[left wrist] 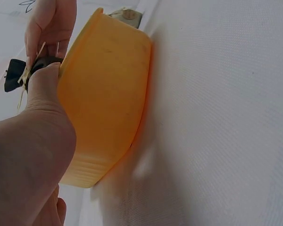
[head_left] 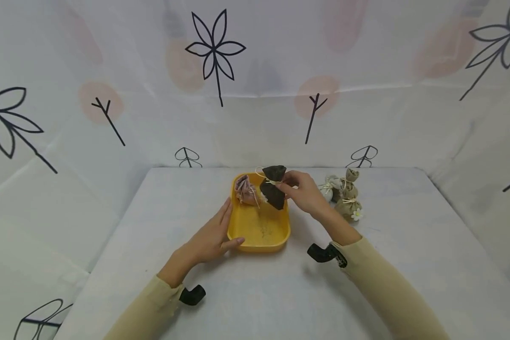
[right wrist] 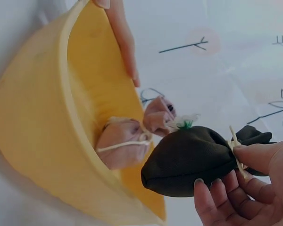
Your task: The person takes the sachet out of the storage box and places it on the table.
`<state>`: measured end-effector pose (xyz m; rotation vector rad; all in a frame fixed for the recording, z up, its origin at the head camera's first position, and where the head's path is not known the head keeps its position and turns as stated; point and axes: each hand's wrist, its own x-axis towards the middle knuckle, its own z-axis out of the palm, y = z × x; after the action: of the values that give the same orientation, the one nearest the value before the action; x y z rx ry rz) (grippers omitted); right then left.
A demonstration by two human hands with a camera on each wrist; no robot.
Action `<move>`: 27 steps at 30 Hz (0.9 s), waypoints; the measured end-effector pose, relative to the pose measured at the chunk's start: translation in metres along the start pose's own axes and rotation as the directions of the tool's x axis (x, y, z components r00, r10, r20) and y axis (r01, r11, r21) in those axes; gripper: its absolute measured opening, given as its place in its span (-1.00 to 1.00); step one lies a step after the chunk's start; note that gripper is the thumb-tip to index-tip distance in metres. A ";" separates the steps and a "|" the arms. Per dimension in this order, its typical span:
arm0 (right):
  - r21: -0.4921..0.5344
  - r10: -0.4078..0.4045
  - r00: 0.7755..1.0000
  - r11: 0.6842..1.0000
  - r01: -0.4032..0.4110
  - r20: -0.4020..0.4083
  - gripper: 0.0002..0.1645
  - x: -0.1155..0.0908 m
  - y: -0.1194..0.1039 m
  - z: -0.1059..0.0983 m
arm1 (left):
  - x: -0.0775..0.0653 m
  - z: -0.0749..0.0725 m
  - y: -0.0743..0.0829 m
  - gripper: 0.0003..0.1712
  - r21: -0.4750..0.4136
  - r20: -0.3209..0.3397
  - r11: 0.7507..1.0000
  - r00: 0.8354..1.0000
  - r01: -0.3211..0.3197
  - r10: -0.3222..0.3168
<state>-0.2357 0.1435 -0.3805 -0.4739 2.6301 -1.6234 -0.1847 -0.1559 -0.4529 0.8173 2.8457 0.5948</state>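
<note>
Right hand (right wrist: 266, 188) pinches dark pouch (right wrist: 188, 162); left wrist view hides pink pouch (right wrist: 125, 134).

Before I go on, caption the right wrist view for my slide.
The right hand grips a dark pouch near its tied neck; a pink pouch sits in the yellow tub.

There's room just inside the tray (head_left: 259, 249)'s near edge! Pink bag (head_left: 245, 192) blocks the far-left corner, dark bag (head_left: 274, 195) overhangs the far right, left hand (head_left: 210, 240) lines the left edge.
</note>
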 end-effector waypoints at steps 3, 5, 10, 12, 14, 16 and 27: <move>-0.001 0.000 1.000 1.000 0.000 -0.004 -0.74 -0.005 -0.002 -0.004 | 0.000 0.000 0.000 0.22 -0.004 0.003 1.000 1.000 0.002 -0.002; 0.002 0.001 1.000 1.000 -0.001 -0.005 -0.73 -0.008 -0.002 -0.007 | 0.000 0.000 0.000 0.22 -0.001 0.006 1.000 1.000 0.001 -0.001; 0.004 0.009 1.000 1.000 -0.009 -0.015 -0.70 -0.015 0.001 -0.016 | 0.000 0.001 0.000 0.22 0.007 0.009 1.000 1.000 -0.003 0.003; -0.003 0.011 1.000 1.000 -0.011 -0.021 -0.69 -0.018 0.002 -0.020 | 0.000 0.001 0.000 0.21 0.010 0.008 1.000 1.000 -0.002 0.002; -0.014 0.019 0.999 1.000 -0.019 -0.028 -0.68 -0.020 0.004 -0.024 | 0.000 0.001 0.000 0.21 0.011 0.005 1.000 1.000 -0.002 0.002; -0.031 0.031 0.999 0.999 -0.032 -0.040 -0.67 -0.023 0.005 -0.027 | 0.000 0.000 0.000 0.21 0.013 0.003 1.000 1.000 0.000 0.000; -0.014 0.058 0.994 0.998 -0.059 -0.090 -0.66 -0.039 0.021 -0.043 | 0.000 0.001 0.001 0.21 0.011 -0.005 1.000 1.000 -0.002 0.002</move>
<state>-0.2109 0.1995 -0.3847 -0.3285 2.6957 -1.6439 -0.1840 -0.1547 -0.4529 0.8215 2.8550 0.5832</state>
